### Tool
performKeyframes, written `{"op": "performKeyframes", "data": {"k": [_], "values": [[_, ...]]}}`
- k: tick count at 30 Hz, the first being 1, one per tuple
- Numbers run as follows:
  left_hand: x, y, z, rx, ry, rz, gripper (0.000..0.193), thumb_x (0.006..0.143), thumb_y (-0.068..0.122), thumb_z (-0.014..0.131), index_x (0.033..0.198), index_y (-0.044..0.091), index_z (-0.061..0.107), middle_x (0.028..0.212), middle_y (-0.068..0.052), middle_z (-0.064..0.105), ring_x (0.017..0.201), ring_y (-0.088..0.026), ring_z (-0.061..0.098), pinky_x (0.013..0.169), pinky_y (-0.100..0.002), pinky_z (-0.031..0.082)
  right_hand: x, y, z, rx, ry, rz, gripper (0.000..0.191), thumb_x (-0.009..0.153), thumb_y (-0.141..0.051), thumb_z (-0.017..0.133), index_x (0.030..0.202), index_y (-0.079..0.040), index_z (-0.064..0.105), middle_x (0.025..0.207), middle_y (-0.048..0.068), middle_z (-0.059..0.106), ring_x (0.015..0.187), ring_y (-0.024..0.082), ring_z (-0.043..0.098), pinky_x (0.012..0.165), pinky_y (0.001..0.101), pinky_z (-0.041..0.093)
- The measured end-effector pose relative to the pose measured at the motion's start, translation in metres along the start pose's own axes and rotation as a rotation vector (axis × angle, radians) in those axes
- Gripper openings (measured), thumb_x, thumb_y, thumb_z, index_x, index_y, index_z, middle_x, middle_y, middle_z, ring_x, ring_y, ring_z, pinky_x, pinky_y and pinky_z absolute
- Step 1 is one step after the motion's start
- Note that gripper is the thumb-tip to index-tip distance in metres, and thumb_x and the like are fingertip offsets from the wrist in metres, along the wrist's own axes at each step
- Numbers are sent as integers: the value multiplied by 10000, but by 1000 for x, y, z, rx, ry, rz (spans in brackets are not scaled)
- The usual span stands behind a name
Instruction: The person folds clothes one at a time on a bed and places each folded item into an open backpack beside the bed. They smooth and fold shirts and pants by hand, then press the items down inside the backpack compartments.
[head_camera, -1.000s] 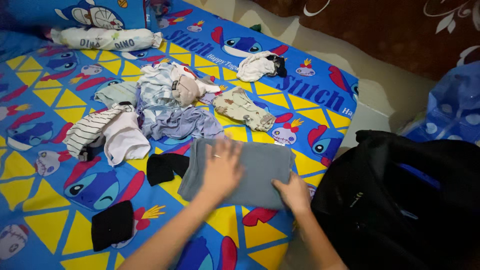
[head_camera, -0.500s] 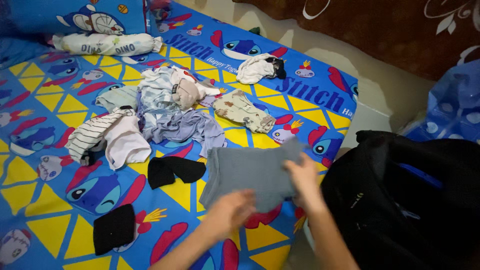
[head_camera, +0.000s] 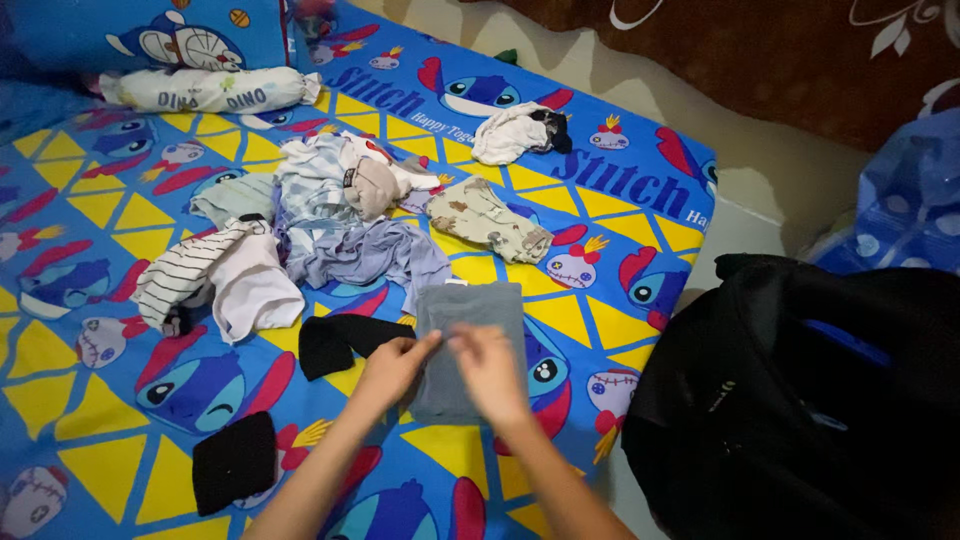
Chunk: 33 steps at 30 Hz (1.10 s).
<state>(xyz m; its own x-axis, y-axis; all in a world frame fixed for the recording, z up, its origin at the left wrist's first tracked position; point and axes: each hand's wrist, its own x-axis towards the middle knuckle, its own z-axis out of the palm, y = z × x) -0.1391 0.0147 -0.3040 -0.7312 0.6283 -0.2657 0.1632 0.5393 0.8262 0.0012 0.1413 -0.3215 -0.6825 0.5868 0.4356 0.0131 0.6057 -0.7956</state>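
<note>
Pressing both hands, left (head_camera: 393, 366) and right (head_camera: 490, 368), open-fingered on the grey cloth (head_camera: 467, 345), now folded narrower than a second ago, just right of the black sock (head_camera: 345, 342), so fold's progressing.

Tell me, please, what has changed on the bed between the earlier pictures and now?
The grey garment was folded in from wide to a narrow upright strip. The left hand left its top and came to its left edge; the right hand moved from the right edge onto its middle. The clothes pile, black pieces and black bag stayed put.
</note>
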Motion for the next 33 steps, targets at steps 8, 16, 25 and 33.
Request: {"op": "performKeyframes", "data": {"k": [8,16,25,33], "values": [[13,44,10,-52,-171,67,695,699,426,860,1218,6,668,1058,-155,773,931,-265,768,831,-401,600,0,27,-41,-178,221,297,820,729,-254,880,1402,-20,474,1226,261,620,1126,385,587,961,439,472],[-1,39,15,-785,-459,-196,547,757,123,682,1290,27,602,1048,-110,743,892,-252,745,779,-422,612,-11,28,-52,152,75,485,847,696,-244,880,1427,-78,485,1127,195,696,937,253,724,764,353,602],[-29,95,0,-630,-278,227,589,766,96,682,1338,34,558,1134,-164,710,945,-257,691,817,-398,581,-10,-61,-88,-36,294,50,503,941,-338,720,1332,-38,619,1286,115,645,1221,241,611,1037,375,477],[-138,210,15,108,-405,1084,716,819,99,728,1472,9,448,1541,-224,471,1486,-355,388,1184,-485,252,15,-120,-152,1413,321,721,338,964,-454,649,1108,-148,655,1041,71,666,978,249,661,899,443,535]]}}
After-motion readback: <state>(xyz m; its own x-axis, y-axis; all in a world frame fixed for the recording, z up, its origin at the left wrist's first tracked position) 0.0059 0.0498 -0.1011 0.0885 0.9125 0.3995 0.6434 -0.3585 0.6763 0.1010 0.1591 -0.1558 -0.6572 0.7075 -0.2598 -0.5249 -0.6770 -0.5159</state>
